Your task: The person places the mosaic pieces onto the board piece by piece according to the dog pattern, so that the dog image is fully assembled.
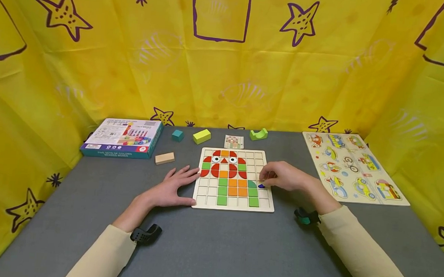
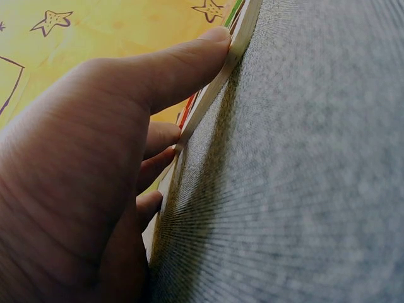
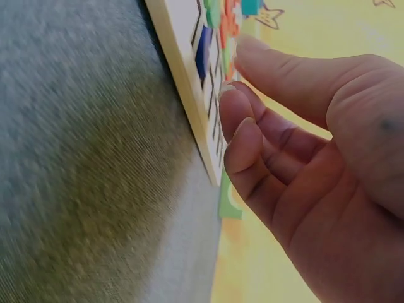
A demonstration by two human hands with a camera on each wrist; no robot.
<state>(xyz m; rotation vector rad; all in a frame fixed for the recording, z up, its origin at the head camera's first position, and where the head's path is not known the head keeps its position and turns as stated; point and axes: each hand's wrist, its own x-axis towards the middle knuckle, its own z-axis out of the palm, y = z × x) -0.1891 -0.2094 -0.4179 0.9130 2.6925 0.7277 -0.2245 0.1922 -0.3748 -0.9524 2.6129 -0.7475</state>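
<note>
A wooden grid board (image 1: 206,201) lies on the grey table with red, green, orange and white flat pieces set in its cells, forming a bird-like figure. My left hand (image 1: 174,188) is spread beside it, thumb at the lower left corner and fingertips touching the left edge; the left wrist view shows the thumb (image 2: 183,69) against the rim. Over the board's right side hovers my right hand (image 1: 285,176), fingers bent. Just by its fingertips, a small dark blue piece (image 3: 203,52) sits on the grid, with a gap between them in the right wrist view.
Behind the board lie a small picture card (image 1: 234,142), a green arch block (image 1: 258,134), a yellow-green block (image 1: 201,136) and a teal block (image 1: 177,135). A plain wooden block (image 1: 165,158) and a toy box (image 1: 122,138) are left. A picture puzzle board (image 1: 356,168) lies right.
</note>
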